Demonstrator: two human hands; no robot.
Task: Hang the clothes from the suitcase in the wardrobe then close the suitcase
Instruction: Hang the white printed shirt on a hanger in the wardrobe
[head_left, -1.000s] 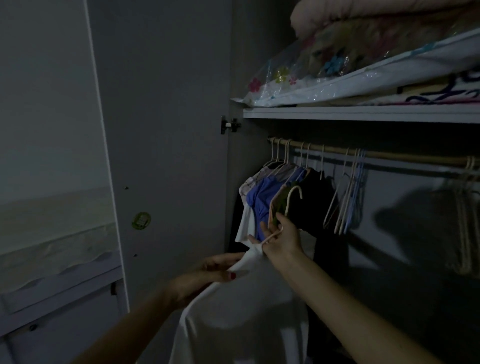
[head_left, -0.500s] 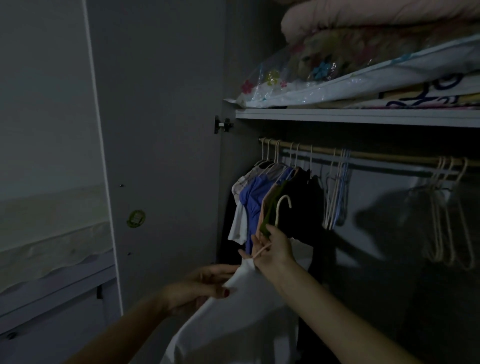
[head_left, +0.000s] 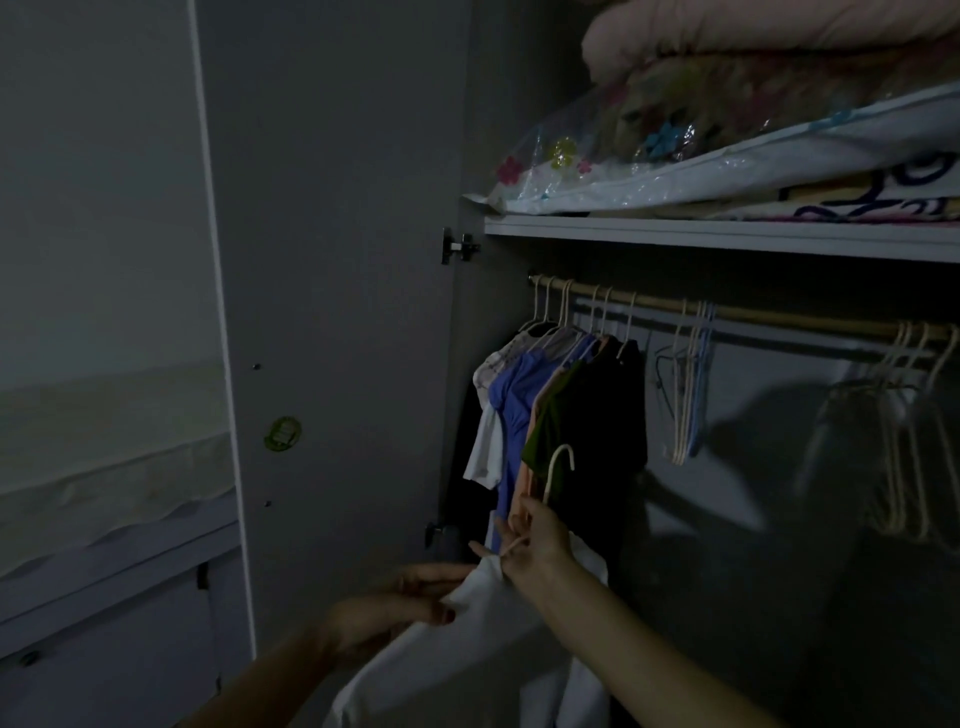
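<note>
Low in the frame, my left hand (head_left: 395, 608) pinches the white shirt (head_left: 467, 670); just right, my right hand (head_left: 535, 540) clamps the hanger (head_left: 558, 467), hook up. I'm mid-hanging. Next I must lift it to the rail (head_left: 753, 314), upper right.

At the upper right of the frame we record a rolled pink quilt (head_left: 769, 31) atop a clear plastic bag of floral bedding (head_left: 675, 150). At mid left we list a round green sticker (head_left: 282, 433). Upper centre: a metal hinge (head_left: 458, 247). Far left, a pale wall (head_left: 93, 208) with a beige band across it.
</note>
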